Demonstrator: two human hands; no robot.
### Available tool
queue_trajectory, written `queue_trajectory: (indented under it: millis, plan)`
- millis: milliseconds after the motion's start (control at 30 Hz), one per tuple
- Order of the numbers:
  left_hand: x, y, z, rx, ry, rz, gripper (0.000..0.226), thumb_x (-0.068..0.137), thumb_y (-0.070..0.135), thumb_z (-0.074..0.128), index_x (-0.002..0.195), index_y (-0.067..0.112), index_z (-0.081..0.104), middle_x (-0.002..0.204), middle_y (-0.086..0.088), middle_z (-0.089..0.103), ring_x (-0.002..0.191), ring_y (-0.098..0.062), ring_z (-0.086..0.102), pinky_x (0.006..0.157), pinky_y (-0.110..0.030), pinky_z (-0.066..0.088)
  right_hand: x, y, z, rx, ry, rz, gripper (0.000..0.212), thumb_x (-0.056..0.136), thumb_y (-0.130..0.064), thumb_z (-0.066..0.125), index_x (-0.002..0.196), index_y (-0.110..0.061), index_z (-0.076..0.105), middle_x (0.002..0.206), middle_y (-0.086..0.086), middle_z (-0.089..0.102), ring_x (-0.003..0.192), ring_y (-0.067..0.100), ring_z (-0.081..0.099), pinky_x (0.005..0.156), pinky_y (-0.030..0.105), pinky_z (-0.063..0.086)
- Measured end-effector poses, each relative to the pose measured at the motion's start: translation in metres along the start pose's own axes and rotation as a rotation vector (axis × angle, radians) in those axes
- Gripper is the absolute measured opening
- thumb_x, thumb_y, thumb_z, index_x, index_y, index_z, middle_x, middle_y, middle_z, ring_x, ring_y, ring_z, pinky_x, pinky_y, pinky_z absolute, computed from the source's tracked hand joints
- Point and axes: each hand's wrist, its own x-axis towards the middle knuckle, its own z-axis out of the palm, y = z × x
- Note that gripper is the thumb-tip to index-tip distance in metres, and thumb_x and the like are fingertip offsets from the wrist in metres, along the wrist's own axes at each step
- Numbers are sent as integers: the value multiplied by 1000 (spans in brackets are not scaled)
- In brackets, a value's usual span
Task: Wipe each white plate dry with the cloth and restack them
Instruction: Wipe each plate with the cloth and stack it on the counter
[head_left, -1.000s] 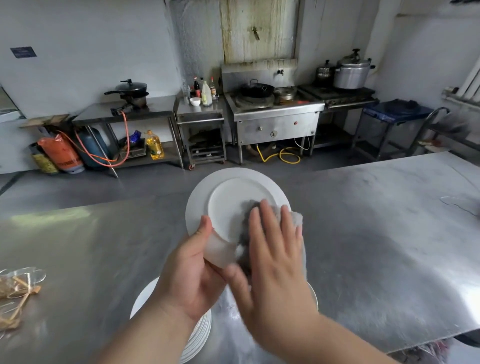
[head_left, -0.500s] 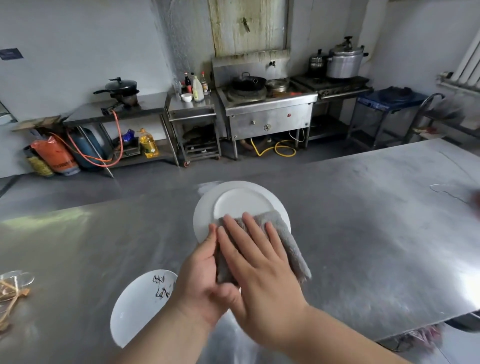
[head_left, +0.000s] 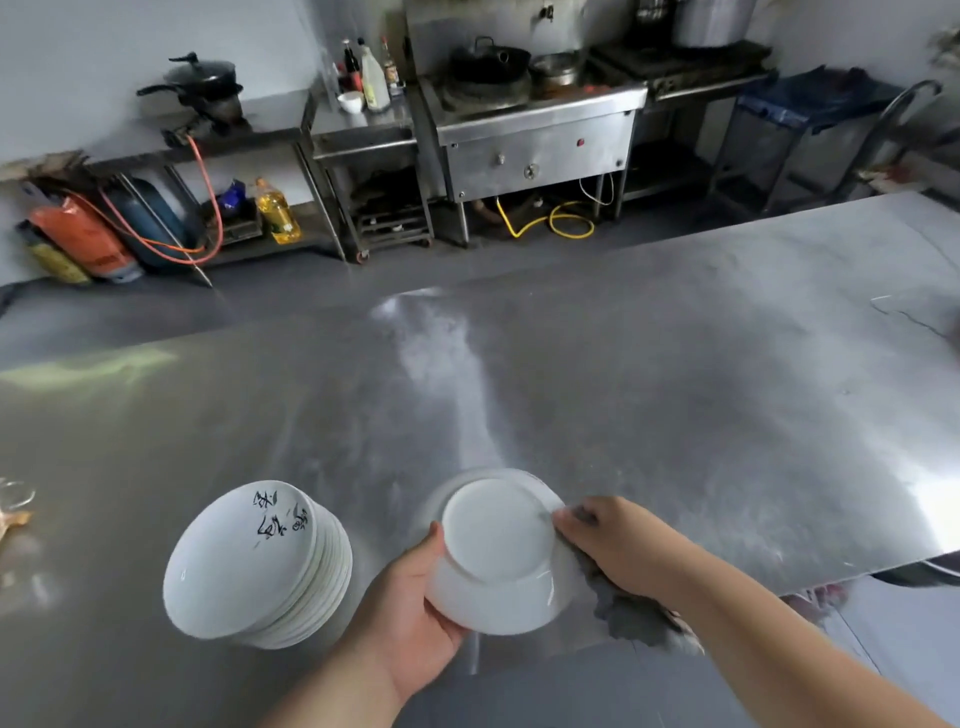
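Note:
A white plate (head_left: 498, 551) is held upside down low over the steel table, its foot ring facing me. My left hand (head_left: 415, 618) grips its near-left rim, thumb on the underside. My right hand (head_left: 618, 545) holds the grey cloth (head_left: 634, 618) against the plate's right rim; the cloth hangs down beneath the wrist. To the left a stack of several white plates (head_left: 260, 566) stands on the table, the top one bearing black brush marks.
The steel table (head_left: 675, 389) stretches far ahead and to the right, its near edge at lower right. Glassware and sticks (head_left: 13, 504) lie at the far left edge. Stoves, pots and shelves line the back wall beyond the floor gap.
The plate has come down from chest height and been turned bottom up. My right hand slid with the cloth from the plate's face to its right rim. The view tilted down, showing the stack.

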Motion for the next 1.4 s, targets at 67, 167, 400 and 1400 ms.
queue_trajectory:
  millis: [67, 167, 400, 1400]
  plan:
    - [9, -10, -9, 126, 25, -44, 43, 92, 41, 66, 124, 14, 75, 123, -12, 77, 104, -28, 78, 92, -48, 60, 3, 21, 5, 32, -141, 70, 51, 97, -66, 52, 69, -24, 62, 61, -16, 68, 49, 3, 56, 51, 14, 44]
    - [22, -17, -17, 598, 145, 49, 33, 106, 48, 57, 123, 23, 69, 118, -1, 77, 99, -22, 74, 94, -47, 59, 12, 41, 10, 177, -225, 111, 44, 97, -58, 61, 70, -24, 66, 65, -10, 71, 52, 7, 59, 58, 17, 47]
    - [54, -8, -17, 1456, 215, 89, 79, 101, 74, 12, 142, 20, 51, 140, -11, 64, 129, -29, 59, 102, -36, 43, 39, 41, 2, 365, -97, 176, 78, 90, -84, 31, 86, -17, 72, 73, 8, 76, 58, 24, 72, 57, 32, 60]
    - [175, -25, -50, 1706, 450, 422, 35, 105, 41, 58, 119, 14, 42, 111, -11, 73, 98, -38, 69, 67, -38, 42, 113, 67, 64, -76, 66, 94, 33, 90, -41, 64, 121, -44, 51, 81, -13, 72, 68, 10, 69, 61, 31, 59]
